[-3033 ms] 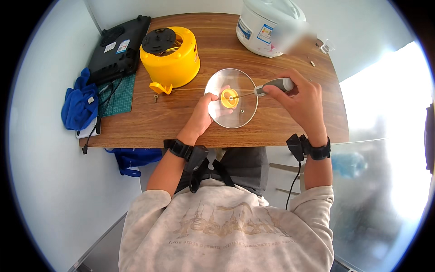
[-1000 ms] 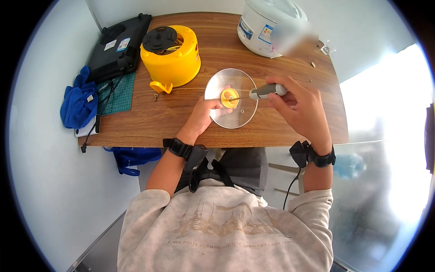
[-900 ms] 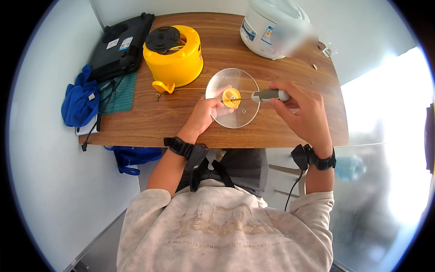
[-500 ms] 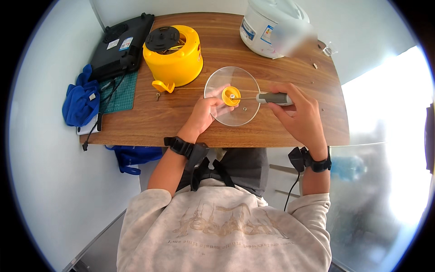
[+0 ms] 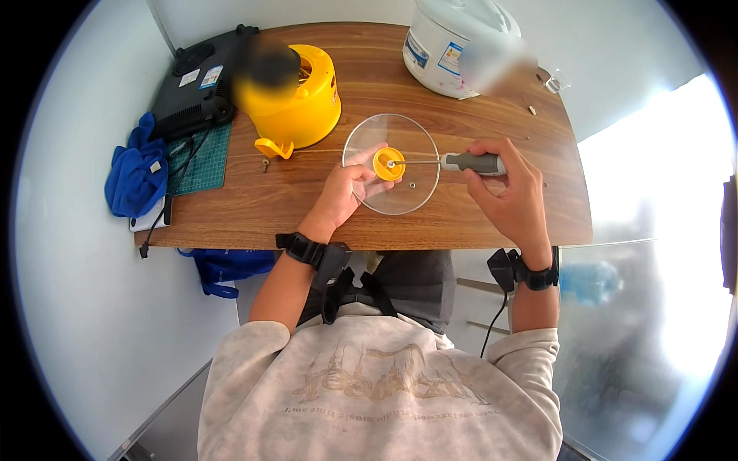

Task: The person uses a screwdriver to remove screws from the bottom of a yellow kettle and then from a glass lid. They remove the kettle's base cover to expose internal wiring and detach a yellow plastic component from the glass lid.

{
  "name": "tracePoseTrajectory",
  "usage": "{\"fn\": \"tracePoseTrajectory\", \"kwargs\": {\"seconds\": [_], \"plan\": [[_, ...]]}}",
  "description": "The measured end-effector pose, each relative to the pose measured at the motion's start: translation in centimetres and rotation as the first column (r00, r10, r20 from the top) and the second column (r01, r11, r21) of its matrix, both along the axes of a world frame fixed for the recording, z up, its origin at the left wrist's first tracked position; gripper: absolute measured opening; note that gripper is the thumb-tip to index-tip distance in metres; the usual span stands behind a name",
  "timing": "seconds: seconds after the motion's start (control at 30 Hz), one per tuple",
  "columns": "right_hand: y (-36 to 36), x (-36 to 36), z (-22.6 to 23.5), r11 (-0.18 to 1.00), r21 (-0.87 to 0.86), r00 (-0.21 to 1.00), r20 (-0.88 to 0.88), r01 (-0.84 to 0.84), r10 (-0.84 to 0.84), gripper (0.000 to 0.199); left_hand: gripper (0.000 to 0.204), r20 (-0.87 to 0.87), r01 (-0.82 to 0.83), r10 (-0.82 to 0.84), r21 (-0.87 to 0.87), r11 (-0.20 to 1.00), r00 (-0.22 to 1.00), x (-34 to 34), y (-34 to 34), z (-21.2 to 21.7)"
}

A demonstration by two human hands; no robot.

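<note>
My left hand (image 5: 338, 192) grips the near-left edge of a round clear glass lid (image 5: 415, 138), its thumb over the rim and its fingers showing through the glass. At the lid's middle sits a round yellow knob (image 5: 380, 170), with a small pale piece at its centre. My right hand (image 5: 511, 192) is closed around the grey-and-white handle of a screwdriver (image 5: 477, 162). The shaft points left across the lid, and its tip meets the knob's centre. A small metal-rimmed hole (image 5: 412, 184) shows in the glass near the knob.
A yellow round appliance housing (image 5: 307, 115) stands at the back left, beside a black flat appliance (image 5: 192, 84). Blue cloth (image 5: 134, 177) and a green cutting mat (image 5: 211, 165) lie at left. A white lidded appliance (image 5: 434, 61) stands behind. A small screw (image 5: 265, 165) lies on the wooden table (image 5: 254, 207).
The screwdriver and my right hand have shifted slightly right, with more of the shaft showing. The lid has moved a touch left.
</note>
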State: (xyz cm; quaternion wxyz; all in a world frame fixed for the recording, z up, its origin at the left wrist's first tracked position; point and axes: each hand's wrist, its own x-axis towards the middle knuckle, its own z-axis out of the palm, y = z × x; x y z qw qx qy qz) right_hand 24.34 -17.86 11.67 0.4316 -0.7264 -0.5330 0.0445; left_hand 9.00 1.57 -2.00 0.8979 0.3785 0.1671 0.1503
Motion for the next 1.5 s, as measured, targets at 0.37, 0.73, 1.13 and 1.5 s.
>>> {"fn": "tracePoseTrajectory", "kwargs": {"seconds": [0.37, 0.73, 1.13, 1.5], "plan": [[0.4, 0.1, 0.1, 1.000, -0.016, 1.000, 0.008, -0.018, 0.018, 0.023, 0.060, -0.001, -0.001, 0.001, -0.016, 1.000, 1.000, 0.0, 0.0, 0.0], [0.4, 0.9, 0.0, 0.996, -0.039, 0.996, 0.047, -0.075, 0.076, 0.024, 0.061, -0.004, 0.000, 0.000, -0.046, 0.999, 1.000, 0.0, 0.3, -0.3], [1.0, 2.0, 1.6, 0.977, -0.145, 0.980, 0.094, -0.159, 0.174, 0.024, 0.060, 0.001, 0.025, -0.025, -0.073, 0.997, 1.000, -0.3, 0.4, 0.3], [2.5, 1.8, 4.5, 0.900, -0.348, 0.939, 0.123, -0.261, 0.320, 0.021, 0.059, -0.027, 0.036, -0.039, -0.083, 0.996, 0.999, -0.3, 0.5, 0.0]]}}
